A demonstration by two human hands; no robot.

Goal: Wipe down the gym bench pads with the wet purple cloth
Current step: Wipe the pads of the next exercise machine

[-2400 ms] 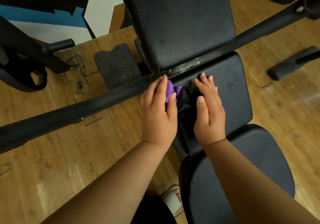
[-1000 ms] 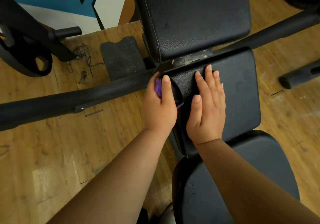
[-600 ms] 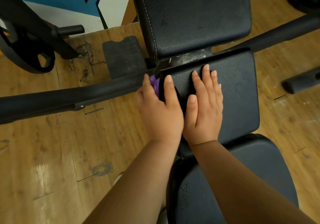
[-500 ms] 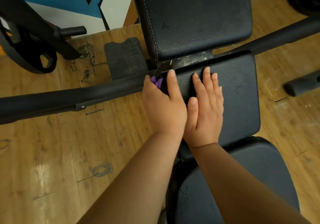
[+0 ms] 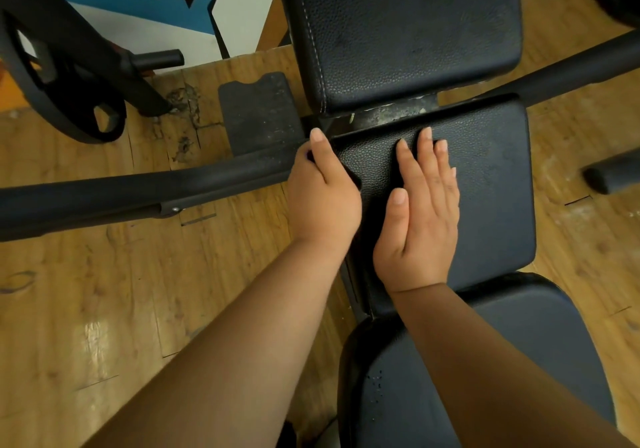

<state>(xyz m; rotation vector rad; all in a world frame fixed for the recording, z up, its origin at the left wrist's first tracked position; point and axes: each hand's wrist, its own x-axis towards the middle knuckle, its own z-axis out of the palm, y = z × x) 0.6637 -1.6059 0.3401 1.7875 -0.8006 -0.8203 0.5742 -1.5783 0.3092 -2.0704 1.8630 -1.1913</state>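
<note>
Head camera: I'm wiping along the left edge of the black textured middle bench pad (image 5: 485, 188), my left hand (image 5: 323, 198) curling there. The wet purple cloth is hidden, so I cannot tell its grip. My right hand (image 5: 420, 219) is lying spread on top. Next I'm likely sweeping across that top.

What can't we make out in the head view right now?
Purple cloth: none shows; the left hand at the middle pad's left edge would cover it.
Left hand's grip: fingers go down past the pad edge, out of sight.
Weight plate: cut by the left frame edge.
Back pad: top cut by the upper edge.
</note>
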